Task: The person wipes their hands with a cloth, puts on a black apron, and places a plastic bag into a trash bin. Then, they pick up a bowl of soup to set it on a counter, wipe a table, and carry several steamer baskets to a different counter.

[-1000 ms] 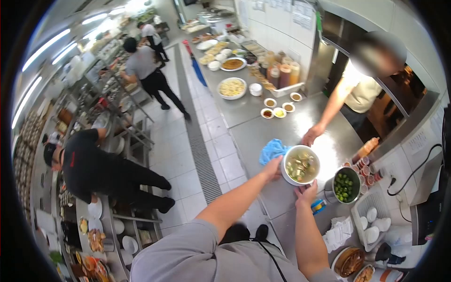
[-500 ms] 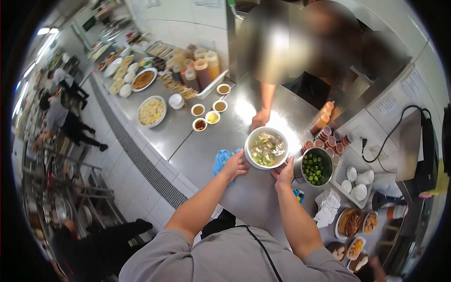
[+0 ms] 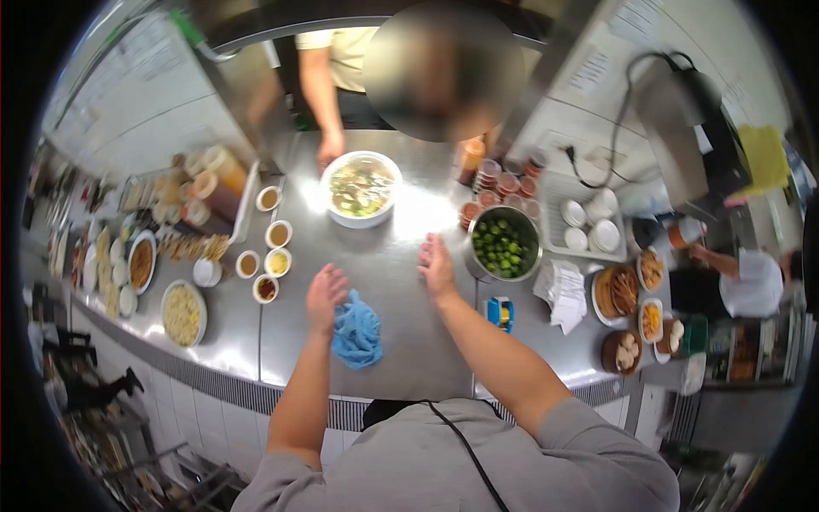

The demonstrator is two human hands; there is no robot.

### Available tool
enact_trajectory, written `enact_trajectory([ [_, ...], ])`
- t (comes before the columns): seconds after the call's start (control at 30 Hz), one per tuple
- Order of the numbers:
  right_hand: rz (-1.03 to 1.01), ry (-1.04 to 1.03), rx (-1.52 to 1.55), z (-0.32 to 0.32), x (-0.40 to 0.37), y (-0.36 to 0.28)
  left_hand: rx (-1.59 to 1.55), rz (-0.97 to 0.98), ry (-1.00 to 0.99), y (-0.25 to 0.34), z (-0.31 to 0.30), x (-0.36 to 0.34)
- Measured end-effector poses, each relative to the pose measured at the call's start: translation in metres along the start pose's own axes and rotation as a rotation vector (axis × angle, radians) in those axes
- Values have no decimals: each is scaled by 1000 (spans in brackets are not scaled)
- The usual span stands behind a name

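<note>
A white bowl (image 3: 362, 224) of clear soup (image 3: 362, 185) with greens stands on the steel counter (image 3: 397, 341), beyond both my hands. At its far left rim is a co-worker's hand (image 3: 330, 150). My left hand (image 3: 327, 299) has its fingers stretched out and holds nothing, right at the upper left of a crumpled blue cloth (image 3: 358, 334). My right hand (image 3: 437, 266) is open and empty too, between the bowl and a metal pot (image 3: 480, 271) filled with small green limes (image 3: 505, 242).
Small sauce cups (image 3: 277, 233) and a bowl of pale food (image 3: 183, 314) sit left, below squeeze bottles (image 3: 213, 194). Right are lidded red cups (image 3: 508, 183), a white rack (image 3: 559, 192) of small dishes, papers (image 3: 561, 294), a blue box (image 3: 500, 314) and food plates (image 3: 607, 317).
Both my hands have come off the soup bowl, which now stands farther away near the co-worker's hand. My view has turned, so the counter lies more squarely ahead.
</note>
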State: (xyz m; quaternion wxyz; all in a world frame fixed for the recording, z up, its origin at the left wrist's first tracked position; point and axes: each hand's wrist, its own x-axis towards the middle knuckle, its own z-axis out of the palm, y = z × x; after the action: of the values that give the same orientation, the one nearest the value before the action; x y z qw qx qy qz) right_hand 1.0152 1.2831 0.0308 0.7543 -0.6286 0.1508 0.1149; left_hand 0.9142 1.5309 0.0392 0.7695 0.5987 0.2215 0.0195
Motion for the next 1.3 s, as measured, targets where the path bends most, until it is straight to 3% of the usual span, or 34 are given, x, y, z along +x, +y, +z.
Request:
enact_trajectory([
  [0.07,-56,-8,-11,-1,-26,-7,111,154,50,-6,-19,-3],
  [0.13,-185,-55,-234,-24,-33,38,197,248,101,-14,-42,-13],
  [0.23,-103,-263,-219,-52,-111,13,218,302,144,-46,-91,-23],
  [0.33,-35,-446,-222,-112,-177,15,309,306,194,-47,-101,-54],
  [0.4,56,-473,-251,-159,-220,16,355,293,181,-42,-94,-70],
  [0.47,44,-364,-296,-211,-260,25,457,315,183,-38,-74,-78],
  [0.63,132,10,-189,-358,-362,94,356,474,-18,-23,57,-108],
  [0.7,209,255,-323,-417,-409,118,358,514,-100,-29,127,-138],
  [0.8,239,468,-515,-500,-487,168,393,618,-325,-49,241,-204],
  [0.93,290,683,-556,-586,-600,225,318,529,-757,-135,378,-313],
  [1.0,400,862,-501,-618,-657,254,347,513,-953,-175,428,-370],
  [1.07,458,1011,-353,-640,-708,286,518,477,-1314,-198,474,-433],
  [1.17,512,1205,-158,-660,-772,347,666,552,-1646,-221,528,-492],
  [1.3,645,1416,52,-666,-827,405,738,431,-1805,-280,595,-511],
])
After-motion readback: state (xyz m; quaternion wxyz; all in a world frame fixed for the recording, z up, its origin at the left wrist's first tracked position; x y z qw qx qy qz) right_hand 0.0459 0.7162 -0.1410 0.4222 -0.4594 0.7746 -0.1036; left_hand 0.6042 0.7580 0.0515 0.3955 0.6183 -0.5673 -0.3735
